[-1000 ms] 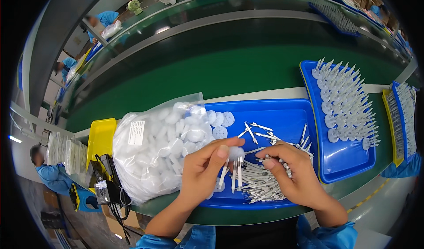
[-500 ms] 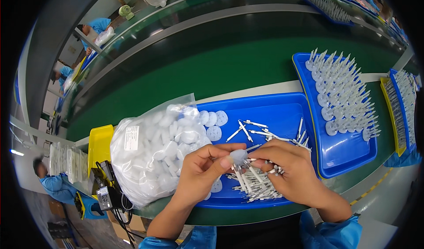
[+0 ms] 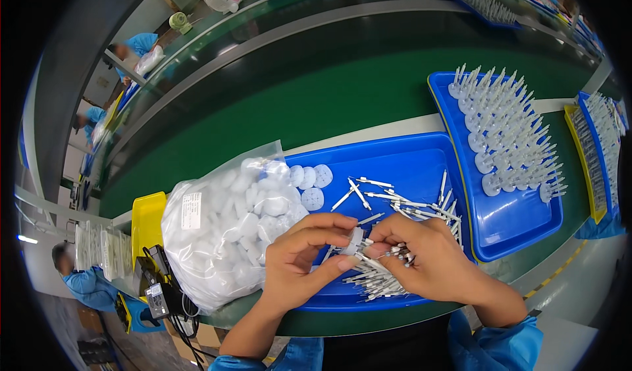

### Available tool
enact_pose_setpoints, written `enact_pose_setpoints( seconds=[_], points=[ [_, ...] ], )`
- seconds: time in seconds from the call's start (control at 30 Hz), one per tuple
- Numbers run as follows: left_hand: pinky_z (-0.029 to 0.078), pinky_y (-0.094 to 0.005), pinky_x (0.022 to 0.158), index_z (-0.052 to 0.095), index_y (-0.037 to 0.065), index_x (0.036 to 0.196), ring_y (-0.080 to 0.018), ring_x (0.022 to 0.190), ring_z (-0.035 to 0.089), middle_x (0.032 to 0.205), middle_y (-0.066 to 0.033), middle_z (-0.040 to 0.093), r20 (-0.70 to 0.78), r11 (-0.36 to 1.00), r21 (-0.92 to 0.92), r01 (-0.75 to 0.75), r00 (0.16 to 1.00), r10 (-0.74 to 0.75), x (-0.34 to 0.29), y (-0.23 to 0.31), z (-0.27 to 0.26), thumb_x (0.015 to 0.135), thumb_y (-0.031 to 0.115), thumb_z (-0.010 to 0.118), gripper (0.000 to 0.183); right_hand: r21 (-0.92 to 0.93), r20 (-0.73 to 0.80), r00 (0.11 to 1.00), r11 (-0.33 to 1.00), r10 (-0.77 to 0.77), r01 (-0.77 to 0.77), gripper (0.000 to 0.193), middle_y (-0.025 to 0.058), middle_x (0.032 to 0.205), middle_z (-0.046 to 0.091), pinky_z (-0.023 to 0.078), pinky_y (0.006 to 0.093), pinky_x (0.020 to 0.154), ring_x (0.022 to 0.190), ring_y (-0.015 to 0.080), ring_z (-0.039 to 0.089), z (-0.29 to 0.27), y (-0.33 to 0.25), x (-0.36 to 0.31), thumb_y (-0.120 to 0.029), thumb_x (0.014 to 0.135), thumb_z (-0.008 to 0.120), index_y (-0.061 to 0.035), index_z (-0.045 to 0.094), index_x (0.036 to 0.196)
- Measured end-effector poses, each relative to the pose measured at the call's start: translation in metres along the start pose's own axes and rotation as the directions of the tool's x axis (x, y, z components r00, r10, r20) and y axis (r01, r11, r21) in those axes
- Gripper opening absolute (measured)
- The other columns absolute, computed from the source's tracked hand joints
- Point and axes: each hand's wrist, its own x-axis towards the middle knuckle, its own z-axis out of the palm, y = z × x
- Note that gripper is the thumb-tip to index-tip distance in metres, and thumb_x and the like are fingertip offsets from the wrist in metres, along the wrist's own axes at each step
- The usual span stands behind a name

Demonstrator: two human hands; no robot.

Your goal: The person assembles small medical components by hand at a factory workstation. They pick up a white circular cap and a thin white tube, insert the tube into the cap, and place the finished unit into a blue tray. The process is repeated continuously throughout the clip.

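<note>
My left hand (image 3: 304,258) pinches a small white disc (image 3: 353,240) between thumb and fingers. My right hand (image 3: 431,260) meets it from the right, holding a thin white pin (image 3: 380,247) at the disc and a few more pins in the palm. Both hands hover over the near blue tray (image 3: 408,163), above a heap of loose white pins (image 3: 382,280). Further pins (image 3: 395,200) lie scattered across the tray's middle. A clear plastic bag of white discs (image 3: 230,226) lies on the tray's left end, with some discs (image 3: 311,181) spilled beside it.
A second blue tray (image 3: 507,226) at the right holds several finished disc-and-pin pieces (image 3: 507,134) in rows. More trays (image 3: 596,154) stand at the far right. A yellow bin (image 3: 148,221) and a black device with cables (image 3: 158,289) sit left. Beyond lies a green conveyor belt (image 3: 316,94); other workers sit at the left.
My hands have drawn closer together, with the disc now pinched at the fingertips against the pin. The view has shifted slightly down and left.
</note>
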Motion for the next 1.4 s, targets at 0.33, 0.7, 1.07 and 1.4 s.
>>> enact_pose_setpoints(
  seconds=[0.33,0.7,1.07,1.4],
  points=[
    [0.053,-0.0402,0.094,0.073,-0.009,0.103,-0.0294,0.107,0.066,0.116,-0.0264,0.067,0.047,0.997,0.048,0.064,0.997,-0.066,0.003,0.006,-0.004,0.085,-0.005,0.072,0.019,-0.036,-0.007,1.000,0.999,0.021,-0.021,0.022,0.0137,0.087,0.074,0.057,0.0332,0.063,0.076,0.0279,0.075,0.001,-0.005,-0.006,0.003,0.082,0.071,-0.0002,0.061,0.101],
    [0.054,-0.0387,0.098,0.070,-0.006,0.112,-0.0275,0.111,0.068,0.123,-0.0239,0.066,0.017,0.967,0.226,-0.120,0.993,0.120,0.001,-0.005,0.001,0.082,-0.008,0.077,0.031,-0.157,-0.066,0.994,0.985,-0.082,0.071,0.031,0.0160,0.090,0.070,0.056,0.0368,0.062,0.074,0.0303,0.072,0.005,-0.003,-0.004,0.009,0.076,0.066,-0.0003,0.061,0.106],
    [0.054,-0.0439,0.095,0.066,0.000,0.120,-0.0347,0.110,0.069,0.141,-0.0291,0.051,0.126,0.847,0.457,-0.273,0.962,0.242,0.008,0.008,0.004,0.075,-0.003,0.082,0.048,-0.131,-0.109,0.989,0.987,-0.103,0.088,0.025,0.0108,0.087,0.064,0.054,0.0340,0.057,0.072,0.0258,0.071,0.003,-0.004,-0.002,0.003,0.078,0.073,-0.0021,0.063,0.100],
    [0.053,-0.0465,0.095,0.071,0.001,0.110,-0.0397,0.106,0.070,0.144,-0.0302,0.046,0.253,0.505,0.709,-0.492,0.846,0.469,-0.005,0.000,0.004,0.075,0.000,0.081,0.036,0.080,-0.138,0.988,0.993,-0.070,0.082,0.024,0.0121,0.088,0.065,0.055,0.0325,0.061,0.071,0.0260,0.068,0.010,-0.004,-0.002,0.007,0.079,0.071,-0.0014,0.064,0.100]
  ],
)
